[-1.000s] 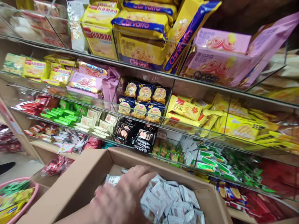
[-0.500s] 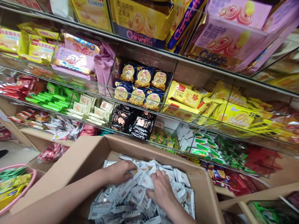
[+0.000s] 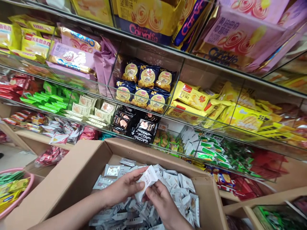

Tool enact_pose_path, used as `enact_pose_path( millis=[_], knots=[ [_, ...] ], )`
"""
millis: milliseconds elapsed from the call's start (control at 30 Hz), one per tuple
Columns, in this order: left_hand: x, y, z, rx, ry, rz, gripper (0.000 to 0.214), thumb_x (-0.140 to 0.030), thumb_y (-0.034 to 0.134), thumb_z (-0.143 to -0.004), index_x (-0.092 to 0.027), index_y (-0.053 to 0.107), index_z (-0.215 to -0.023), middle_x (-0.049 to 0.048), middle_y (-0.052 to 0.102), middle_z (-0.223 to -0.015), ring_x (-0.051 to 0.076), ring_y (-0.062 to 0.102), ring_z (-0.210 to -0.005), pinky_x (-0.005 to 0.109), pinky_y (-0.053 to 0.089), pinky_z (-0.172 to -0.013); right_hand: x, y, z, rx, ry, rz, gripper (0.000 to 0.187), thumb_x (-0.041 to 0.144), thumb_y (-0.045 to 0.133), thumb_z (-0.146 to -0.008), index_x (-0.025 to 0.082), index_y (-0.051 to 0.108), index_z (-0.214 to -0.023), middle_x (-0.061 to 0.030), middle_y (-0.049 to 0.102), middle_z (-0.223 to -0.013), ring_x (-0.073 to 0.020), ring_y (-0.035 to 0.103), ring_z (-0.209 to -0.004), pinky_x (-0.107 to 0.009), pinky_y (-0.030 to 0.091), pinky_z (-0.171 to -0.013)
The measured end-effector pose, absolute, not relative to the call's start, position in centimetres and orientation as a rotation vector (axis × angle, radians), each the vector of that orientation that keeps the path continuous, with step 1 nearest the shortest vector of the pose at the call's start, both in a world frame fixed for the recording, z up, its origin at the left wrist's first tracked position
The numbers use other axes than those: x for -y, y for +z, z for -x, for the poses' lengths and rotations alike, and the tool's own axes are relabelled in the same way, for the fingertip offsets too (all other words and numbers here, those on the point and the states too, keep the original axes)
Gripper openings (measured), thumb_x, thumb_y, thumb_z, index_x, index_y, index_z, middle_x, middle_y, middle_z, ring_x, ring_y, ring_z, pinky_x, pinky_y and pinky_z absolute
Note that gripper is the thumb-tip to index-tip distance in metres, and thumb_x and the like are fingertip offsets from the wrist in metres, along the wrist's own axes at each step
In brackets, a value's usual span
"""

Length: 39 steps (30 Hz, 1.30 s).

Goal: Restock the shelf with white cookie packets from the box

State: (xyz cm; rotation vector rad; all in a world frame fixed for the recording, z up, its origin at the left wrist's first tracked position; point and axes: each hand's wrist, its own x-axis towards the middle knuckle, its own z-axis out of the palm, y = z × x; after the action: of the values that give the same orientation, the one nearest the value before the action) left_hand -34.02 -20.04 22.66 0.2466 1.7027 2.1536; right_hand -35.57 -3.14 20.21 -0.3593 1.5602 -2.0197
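A small white snack packet [image 3: 146,182] is held between my two hands, tilted, above an open cardboard box [image 3: 83,159]. My left hand [image 3: 127,185] grips its left side, with the thumb lying across the front. On the lower right edge, my right hand [image 3: 161,196] pinches it between thumb and fingers. Beneath them, many similar white wrapped packets [image 3: 178,182] fill the box in a loose heap. Part of the heap is hidden behind my hands and forearms.
Glass-fronted shelves rise behind the box, with navy cookie packs [image 3: 147,76], black packets [image 3: 146,127], yellow packs [image 3: 192,95] and green-and-white packets [image 3: 207,150]. A pink basket [image 3: 32,182] of snacks stands at the left. Wooden shelf edges flank the box.
Both hands were down in the heap, apart from each other. They have now come together, raised a little, holding one white packet between them.
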Motion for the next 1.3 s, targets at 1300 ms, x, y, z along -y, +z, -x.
enact_pose_path(
  millis=[1300],
  knots=[
    [27.3, 26.7, 38.5, -3.542, 0.291, -0.3, 0.03, -0.031, 0.03, -0.09, -0.023, 0.058, -0.092, 0.0038, 0.057, -0.085, 0.019, 0.049, -0.081, 0.035, 0.034, -0.073, 5.8, 25.1, 63.0, -3.129, -0.688, 0.652, 0.037, 0.012, 0.05, -0.072, 0.01, 0.055, -0.109, -0.0165, 0.06, -0.109, -0.0244, 0.055, -0.099, -0.03, 0.041, -0.078]
  ],
)
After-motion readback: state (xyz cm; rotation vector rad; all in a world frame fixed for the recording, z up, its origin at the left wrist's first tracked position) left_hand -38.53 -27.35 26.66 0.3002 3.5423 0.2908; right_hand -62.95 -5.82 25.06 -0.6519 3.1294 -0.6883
